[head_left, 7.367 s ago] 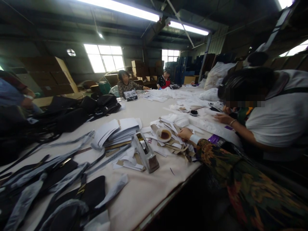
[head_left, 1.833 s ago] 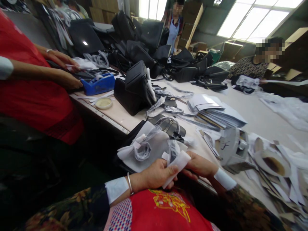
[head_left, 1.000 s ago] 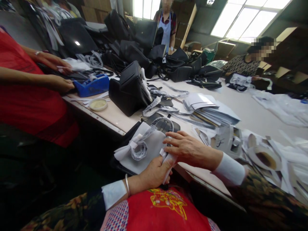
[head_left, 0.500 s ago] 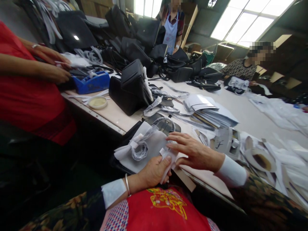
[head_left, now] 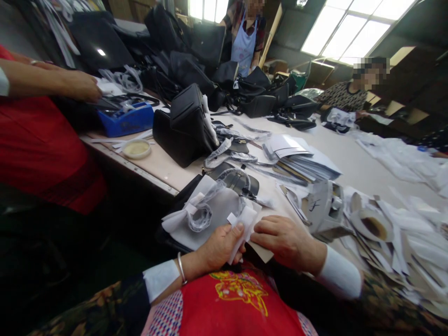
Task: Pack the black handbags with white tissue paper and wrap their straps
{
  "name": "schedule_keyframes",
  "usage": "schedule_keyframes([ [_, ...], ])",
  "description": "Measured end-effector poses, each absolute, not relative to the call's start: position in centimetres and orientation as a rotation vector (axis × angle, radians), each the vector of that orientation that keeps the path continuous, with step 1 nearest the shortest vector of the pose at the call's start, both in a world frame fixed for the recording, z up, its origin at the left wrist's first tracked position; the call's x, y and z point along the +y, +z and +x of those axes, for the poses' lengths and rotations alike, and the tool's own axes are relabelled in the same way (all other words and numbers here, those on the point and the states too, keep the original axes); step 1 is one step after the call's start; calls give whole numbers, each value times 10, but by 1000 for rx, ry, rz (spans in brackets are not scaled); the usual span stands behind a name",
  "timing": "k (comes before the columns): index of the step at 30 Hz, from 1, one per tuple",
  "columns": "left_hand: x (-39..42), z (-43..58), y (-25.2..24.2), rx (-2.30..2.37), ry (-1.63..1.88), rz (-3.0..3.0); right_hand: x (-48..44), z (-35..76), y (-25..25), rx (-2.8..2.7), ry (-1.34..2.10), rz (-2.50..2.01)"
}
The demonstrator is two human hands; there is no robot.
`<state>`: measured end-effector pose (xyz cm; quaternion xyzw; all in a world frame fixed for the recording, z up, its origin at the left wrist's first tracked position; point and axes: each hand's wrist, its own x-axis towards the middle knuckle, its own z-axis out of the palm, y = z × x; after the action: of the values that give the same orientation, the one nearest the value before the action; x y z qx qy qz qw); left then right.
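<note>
Left hand (head_left: 219,247) pinches a white paper strip (head_left: 241,228) between thumb and fingers, at the bench (head_left: 164,168) near edge. Right hand (head_left: 285,242) lies at 3 o'clock of it, fingers bent, tips touching the strip and a brown card piece (head_left: 262,254). Foam-wrapped black bag (head_left: 210,212) lies at 11 o'clock of the hands. Grey tape dispenser (head_left: 324,210) at 2 o'clock. A co-worker's hand (head_left: 82,86) rests above a blue tape dispenser (head_left: 126,119) at 10 o'clock.

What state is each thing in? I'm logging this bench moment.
left hand: closed on the white paper strip.
right hand: fingers bent, touching that strip.
wrapped bag: flat, overhanging the table edge.
black bag: upright.
round dish: uncovered.
</note>
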<state>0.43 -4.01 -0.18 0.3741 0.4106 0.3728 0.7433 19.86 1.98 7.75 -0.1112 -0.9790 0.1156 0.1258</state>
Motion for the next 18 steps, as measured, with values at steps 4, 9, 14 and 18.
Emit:
schedule_keyframes([
  [4, -42, 5, -2, 911, 806, 879, 24, 197, 80, -2653, 648, -446],
  [9, -44, 9, -2, 930, 807, 941, 25, 185, 92, -2727, 567, -511],
  [14, -46, 9, -9, 981, 758, 1083, 33, 170, 112, -2902, 524, -493],
  [18, -48, 7, -8, 1012, 756, 1179, 47, 162, 110, -2907, 816, -443],
])
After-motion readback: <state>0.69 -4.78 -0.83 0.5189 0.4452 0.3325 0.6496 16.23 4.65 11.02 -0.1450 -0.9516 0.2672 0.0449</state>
